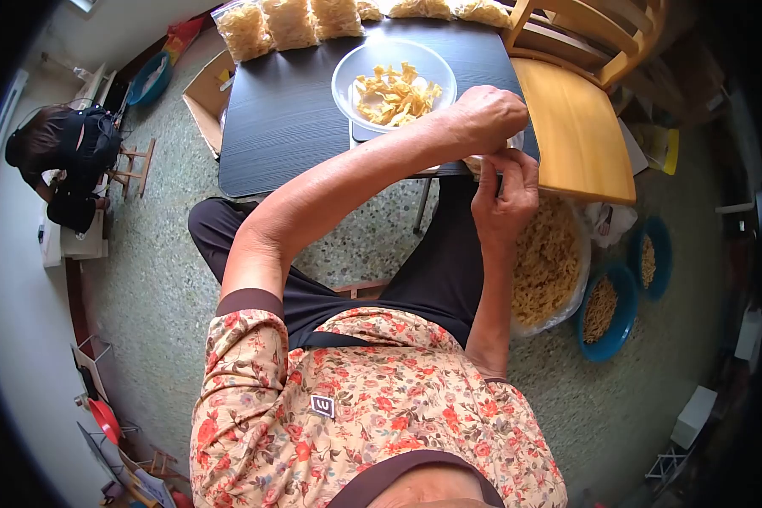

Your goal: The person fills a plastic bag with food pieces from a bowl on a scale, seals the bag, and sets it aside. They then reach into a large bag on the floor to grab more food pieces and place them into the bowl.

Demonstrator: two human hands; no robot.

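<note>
My left arm reaches across the black table (288, 110) to its right edge. There my left hand (491, 112) is closed in a fist, knuckles up. Just below it, my right hand (508, 190) has its fingers pinched together. A clear plastic bag (517, 140) shows in part between the two hands; most of it is hidden behind them. Left of my fist stands a translucent bowl (342, 85) with yellowish dried pieces (398, 95) in it. The bowl rests on a flat pale object, mostly covered.
Filled clear bags (289, 23) line the table's far edge. A wooden chair (571, 127) adjoins the right side. Below it sit a large plastic-lined container of dried pieces (546, 267) and two blue basins (615, 347). Another person (76, 152) bends over at the left.
</note>
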